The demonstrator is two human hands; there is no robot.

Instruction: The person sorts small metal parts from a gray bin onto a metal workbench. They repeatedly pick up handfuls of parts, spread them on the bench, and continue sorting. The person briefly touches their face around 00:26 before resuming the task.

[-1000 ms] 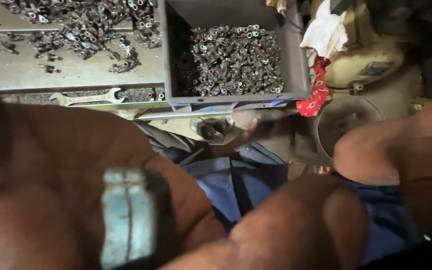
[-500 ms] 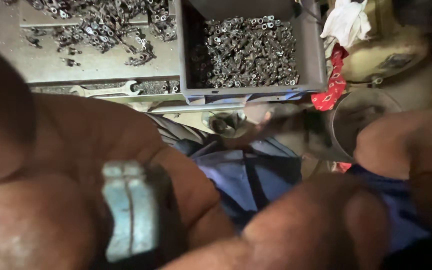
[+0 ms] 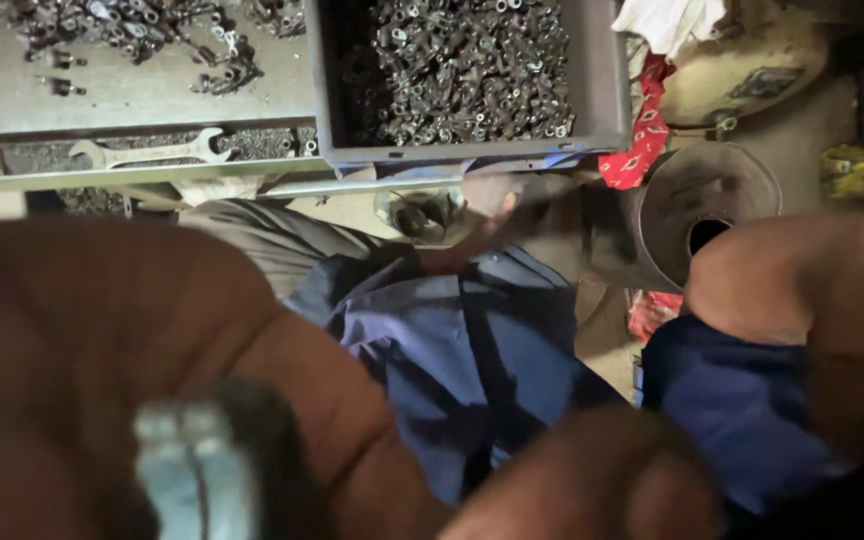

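The left hand (image 3: 102, 380) holds a pale metal block (image 3: 197, 480) at seven o'clock, its grip closed around it. The right hand (image 3: 812, 300), at three o'clock, is blurred; I cannot tell its grip. A loose hold could drop the block onto the lap.

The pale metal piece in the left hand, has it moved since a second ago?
Cannot tell. The pale metal piece sits at much the same spot in the view, low in the left hand, while the grey bin has drifted right, so the camera moved.
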